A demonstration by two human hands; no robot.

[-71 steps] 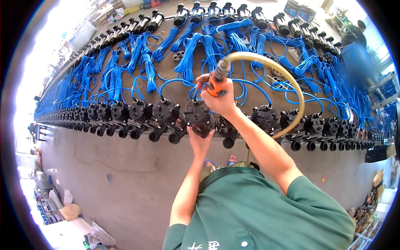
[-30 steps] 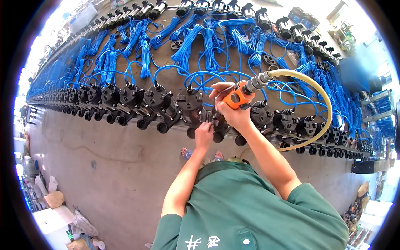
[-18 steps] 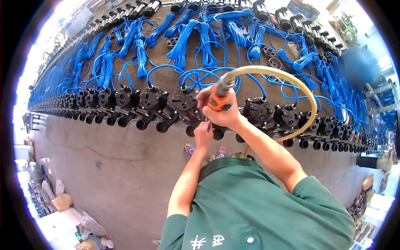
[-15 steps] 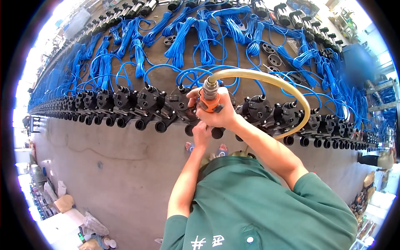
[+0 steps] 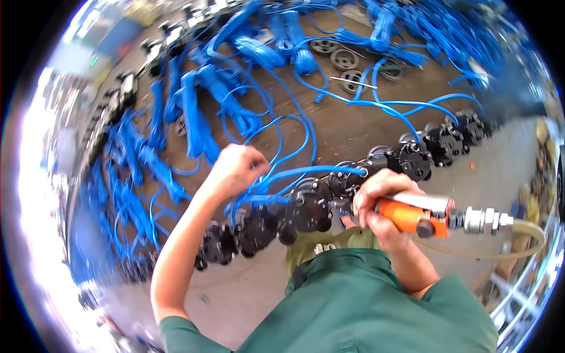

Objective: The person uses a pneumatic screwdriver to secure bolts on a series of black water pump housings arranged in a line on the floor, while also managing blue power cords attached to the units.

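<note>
My right hand (image 5: 382,191) is wrapped round an orange air tool (image 5: 406,217), held sideways with its metal coupling and clear yellowish hose (image 5: 532,230) pointing right. The tool's front end is at the row of black round pump-like units (image 5: 310,203); my fingers hide its tip. My left hand (image 5: 235,167) is raised over the table beside the bundled blue cables (image 5: 203,120), fingers curled. Whether something small sits in them cannot be made out. A blue cable (image 5: 312,170) runs from one black unit past the left hand.
Grey and black wheel-shaped parts (image 5: 344,59) and a thin metal rod (image 5: 353,83) lie on the brown tabletop (image 5: 294,132). More black units (image 5: 415,157) line the near edge on both sides. Cable bundles (image 5: 382,26) cover the far side.
My hands have parted: the left moved up and left over the table, the right moved right and down. The air tool has swung from upright to sideways. My view has turned.
</note>
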